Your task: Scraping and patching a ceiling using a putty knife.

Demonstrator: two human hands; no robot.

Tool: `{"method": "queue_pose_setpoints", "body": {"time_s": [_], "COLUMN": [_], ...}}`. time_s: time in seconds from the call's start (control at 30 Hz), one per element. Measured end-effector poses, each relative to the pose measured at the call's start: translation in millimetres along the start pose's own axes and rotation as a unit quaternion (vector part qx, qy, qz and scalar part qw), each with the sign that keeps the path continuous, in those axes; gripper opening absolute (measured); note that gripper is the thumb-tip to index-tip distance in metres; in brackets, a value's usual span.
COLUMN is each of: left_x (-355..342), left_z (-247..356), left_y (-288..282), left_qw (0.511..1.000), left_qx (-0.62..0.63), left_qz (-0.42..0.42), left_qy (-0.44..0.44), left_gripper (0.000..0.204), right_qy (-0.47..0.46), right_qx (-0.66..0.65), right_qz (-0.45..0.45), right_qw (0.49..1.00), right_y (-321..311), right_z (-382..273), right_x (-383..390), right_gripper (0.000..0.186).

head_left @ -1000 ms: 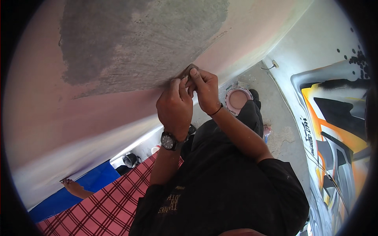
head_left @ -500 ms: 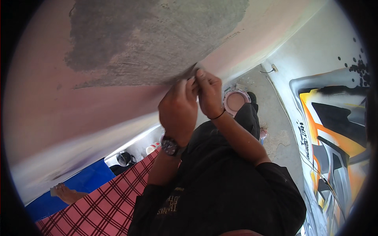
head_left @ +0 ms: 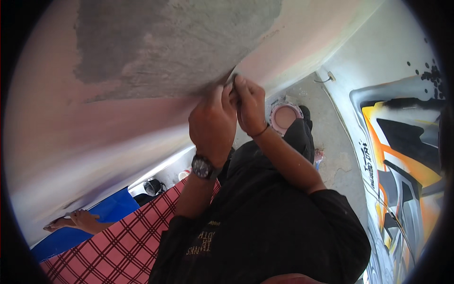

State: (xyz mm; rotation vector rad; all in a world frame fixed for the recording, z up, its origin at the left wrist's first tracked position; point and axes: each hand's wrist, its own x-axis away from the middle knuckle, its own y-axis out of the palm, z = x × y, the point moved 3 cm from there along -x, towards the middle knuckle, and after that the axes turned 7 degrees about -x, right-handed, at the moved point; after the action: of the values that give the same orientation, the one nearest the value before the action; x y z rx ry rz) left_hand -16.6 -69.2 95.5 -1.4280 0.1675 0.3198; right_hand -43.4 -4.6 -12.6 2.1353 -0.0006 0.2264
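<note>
My left hand (head_left: 212,124), with a black watch at the wrist, and my right hand (head_left: 250,106), with a dark band at the wrist, are closed together on a thin flat tool (head_left: 233,75). The tool rests against the pink wall (head_left: 123,123) at the lower edge of a rough grey patch (head_left: 165,38), a dark shadow beside it. Fingers hide most of the tool, so its exact kind is unclear.
Below are a pink-rimmed bucket (head_left: 285,116) of pale pink liquid and concrete floor (head_left: 336,170). A graffiti-painted wall (head_left: 406,151) with a corded outlet (head_left: 331,76) stands right. At lower left, another person's hands (head_left: 85,220) touch the wall above blue and pink checked sheets (head_left: 123,239).
Both my hands have shifted a little upward along the patch's edge, with the tool. At lower left, the other person's hands have moved left along the wall, and both now show.
</note>
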Motion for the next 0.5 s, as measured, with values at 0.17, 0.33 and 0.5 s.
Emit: {"method": "queue_pose_setpoints", "body": {"time_s": [0.17,0.33,0.5], "left_x": [7,-1,-3], "left_z": [-15,-10,-7], "left_y": [10,13,13], "left_qw": [0.998,0.992,0.993], "left_qx": [0.04,0.099,0.091], "left_qz": [0.043,0.077,0.068], "left_qy": [-0.009,0.0,-0.014], "left_gripper": [0.016,0.016,0.022], "right_qy": [-0.012,-0.057,0.0], "right_qx": [0.026,0.065,0.058], "right_qz": [-0.022,0.02,0.029], "right_qw": [0.999,0.996,0.998], "right_y": [4,5,3], "right_z": [7,-1,-2], "right_x": [-17,-13,-11], "right_gripper": [0.044,0.044,0.044]}}
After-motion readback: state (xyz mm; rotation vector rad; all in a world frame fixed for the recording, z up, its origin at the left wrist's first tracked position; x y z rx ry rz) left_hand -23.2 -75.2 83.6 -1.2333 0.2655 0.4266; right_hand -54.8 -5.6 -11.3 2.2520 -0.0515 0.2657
